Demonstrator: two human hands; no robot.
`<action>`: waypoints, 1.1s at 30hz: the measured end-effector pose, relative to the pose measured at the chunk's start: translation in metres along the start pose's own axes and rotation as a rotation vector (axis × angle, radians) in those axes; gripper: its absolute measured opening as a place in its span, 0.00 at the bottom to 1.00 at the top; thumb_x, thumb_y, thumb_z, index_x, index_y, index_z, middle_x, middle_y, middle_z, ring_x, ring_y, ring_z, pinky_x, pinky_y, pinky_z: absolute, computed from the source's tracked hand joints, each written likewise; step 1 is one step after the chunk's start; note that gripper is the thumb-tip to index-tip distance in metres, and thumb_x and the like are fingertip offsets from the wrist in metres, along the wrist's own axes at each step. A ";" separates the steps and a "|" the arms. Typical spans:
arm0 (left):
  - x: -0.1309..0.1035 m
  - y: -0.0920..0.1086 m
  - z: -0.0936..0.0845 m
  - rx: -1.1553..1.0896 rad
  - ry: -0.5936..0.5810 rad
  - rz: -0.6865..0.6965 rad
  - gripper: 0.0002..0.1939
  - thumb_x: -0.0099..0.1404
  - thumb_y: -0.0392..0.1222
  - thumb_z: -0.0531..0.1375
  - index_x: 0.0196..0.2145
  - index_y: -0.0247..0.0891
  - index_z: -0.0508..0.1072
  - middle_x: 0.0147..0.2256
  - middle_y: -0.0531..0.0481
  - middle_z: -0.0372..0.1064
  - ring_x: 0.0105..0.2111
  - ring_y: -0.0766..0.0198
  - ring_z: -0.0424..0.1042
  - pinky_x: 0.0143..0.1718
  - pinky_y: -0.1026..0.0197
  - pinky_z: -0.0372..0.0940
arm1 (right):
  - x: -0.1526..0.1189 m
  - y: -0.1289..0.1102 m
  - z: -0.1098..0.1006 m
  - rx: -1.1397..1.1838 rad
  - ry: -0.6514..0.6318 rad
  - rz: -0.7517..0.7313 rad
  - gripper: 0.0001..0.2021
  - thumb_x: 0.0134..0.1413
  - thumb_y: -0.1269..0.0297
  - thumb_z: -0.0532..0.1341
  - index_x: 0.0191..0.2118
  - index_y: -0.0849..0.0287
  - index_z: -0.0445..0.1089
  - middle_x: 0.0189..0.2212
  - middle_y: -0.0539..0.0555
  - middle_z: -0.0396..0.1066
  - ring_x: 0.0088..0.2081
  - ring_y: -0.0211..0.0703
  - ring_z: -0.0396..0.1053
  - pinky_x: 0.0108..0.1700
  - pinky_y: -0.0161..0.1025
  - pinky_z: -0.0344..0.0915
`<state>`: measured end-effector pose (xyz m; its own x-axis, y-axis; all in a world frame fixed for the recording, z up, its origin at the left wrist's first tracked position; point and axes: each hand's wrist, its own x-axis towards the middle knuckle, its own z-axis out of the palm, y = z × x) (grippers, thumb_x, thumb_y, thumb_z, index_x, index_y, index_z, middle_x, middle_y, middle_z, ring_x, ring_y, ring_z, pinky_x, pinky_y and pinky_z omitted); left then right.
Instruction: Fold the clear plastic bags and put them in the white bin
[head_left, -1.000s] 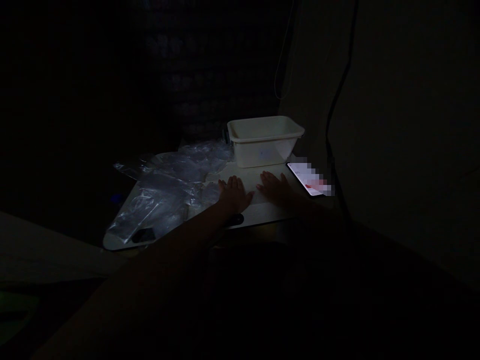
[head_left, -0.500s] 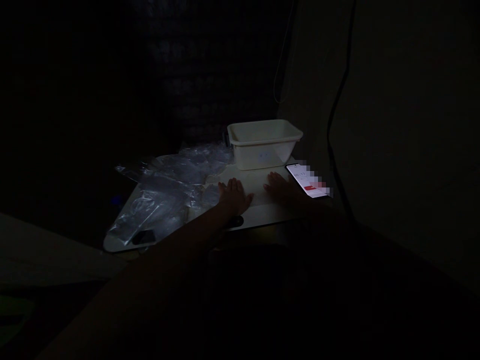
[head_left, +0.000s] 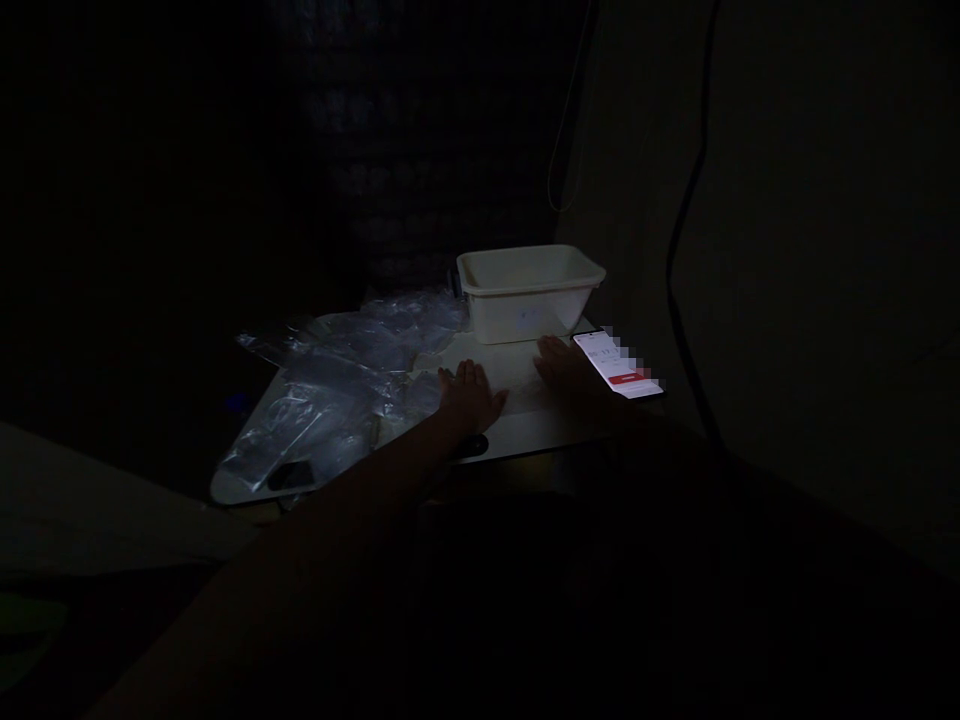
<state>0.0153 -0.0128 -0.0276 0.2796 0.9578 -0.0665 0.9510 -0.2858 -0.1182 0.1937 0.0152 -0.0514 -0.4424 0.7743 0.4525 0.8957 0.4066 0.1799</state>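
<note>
My left hand (head_left: 471,396) lies flat, palm down and fingers stretched, on a thin clear plastic sheet or bag (head_left: 517,395) on the white tabletop (head_left: 469,357). Farther right, my right hand (head_left: 562,366) is also flat with its fingers out, its back in deep shadow. The sheet spans the gap between both hands, and its edges are hard to make out in the dark. Clear plastic bags (head_left: 315,405) are spread in an overlapping pile left of my left hand. Close by my right hand is a lit phone (head_left: 611,360).
A white plastic tub (head_left: 517,315) stands behind my hands at the back of the table. A dark cable (head_left: 679,240) hangs along the right wall, and a thin cord (head_left: 551,180) hangs behind the tub. The surroundings are very dark.
My right hand has shifted slightly, with its fingers a little farther forward. My left hand stays almost in place. The view has moved slightly.
</note>
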 end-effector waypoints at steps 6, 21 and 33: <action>0.000 0.001 -0.001 0.012 0.002 -0.013 0.34 0.59 0.54 0.32 0.55 0.24 0.44 0.56 0.35 0.38 0.56 0.50 0.36 0.50 0.41 0.36 | 0.003 -0.027 0.009 0.027 -0.070 -0.036 0.22 0.54 0.62 0.39 0.51 0.67 0.54 0.53 0.63 0.52 0.54 0.46 0.49 0.49 0.52 0.49; 0.001 -0.008 0.003 0.029 0.038 -0.061 0.44 0.53 0.64 0.30 0.55 0.25 0.46 0.56 0.34 0.39 0.56 0.49 0.36 0.50 0.40 0.32 | -0.015 -0.020 0.010 -0.049 -0.137 -0.103 0.19 0.56 0.65 0.37 0.49 0.58 0.56 0.53 0.60 0.51 0.55 0.51 0.44 0.47 0.58 0.46; 0.003 -0.025 -0.015 0.014 0.137 -0.059 0.32 0.60 0.54 0.31 0.52 0.31 0.53 0.55 0.38 0.46 0.54 0.52 0.43 0.49 0.40 0.36 | -0.006 -0.026 0.000 0.049 -0.173 0.005 0.20 0.55 0.64 0.39 0.49 0.59 0.57 0.52 0.61 0.54 0.54 0.50 0.49 0.47 0.58 0.49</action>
<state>-0.0054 -0.0026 -0.0103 0.2392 0.9679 0.0772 0.9647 -0.2280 -0.1316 0.1732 0.0001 -0.0585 -0.4432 0.8464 0.2953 0.8963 0.4229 0.1333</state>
